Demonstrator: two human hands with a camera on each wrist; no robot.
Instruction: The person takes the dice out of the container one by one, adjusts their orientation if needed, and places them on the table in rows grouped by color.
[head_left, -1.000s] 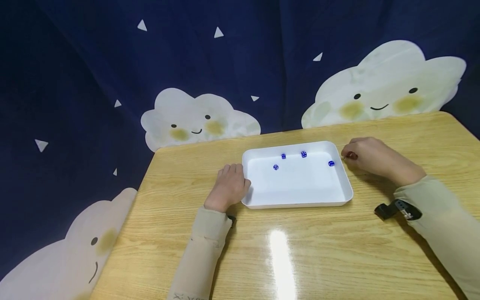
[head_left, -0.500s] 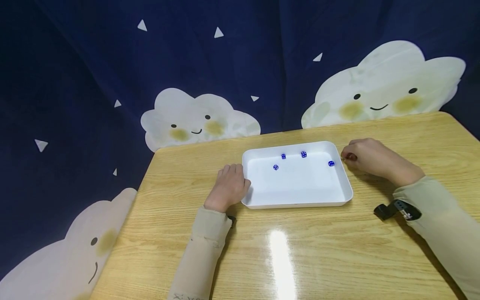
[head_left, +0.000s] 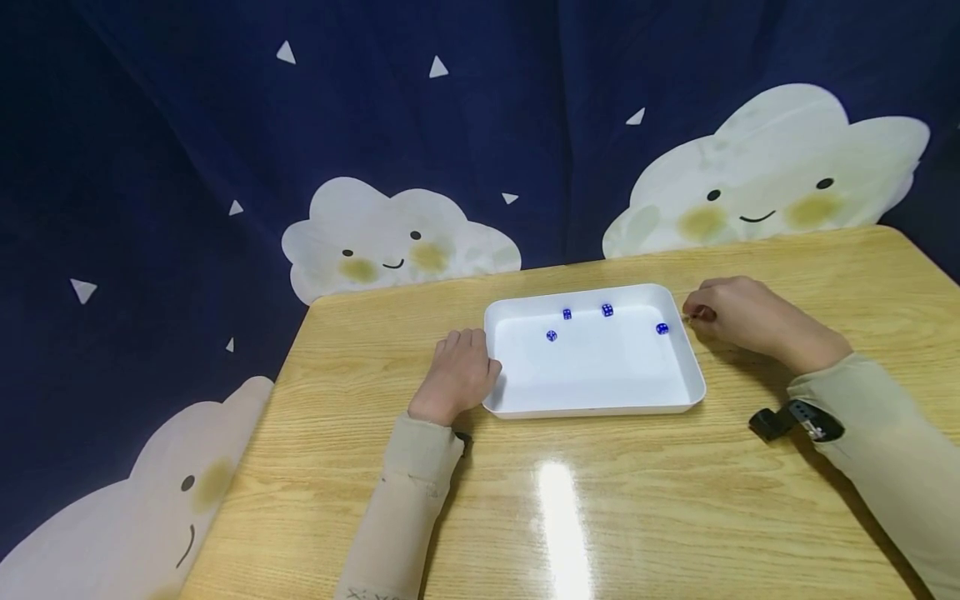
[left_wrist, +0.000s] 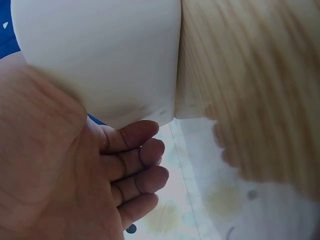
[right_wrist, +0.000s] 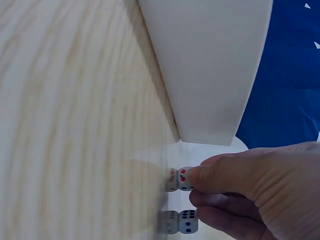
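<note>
Lying flat, the white tray [head_left: 592, 375] runs lengthwise left-to-right.

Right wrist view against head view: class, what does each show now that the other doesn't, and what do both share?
Only the right wrist view clearly shows the two white dice at the fingertips, one bearing red pips; the head view cannot make them out.

Only the head view shows the four blue dice inside the tray and the left hand at its side.

Both show the right hand, the white tray, the wooden table and the blue curtain.
</note>
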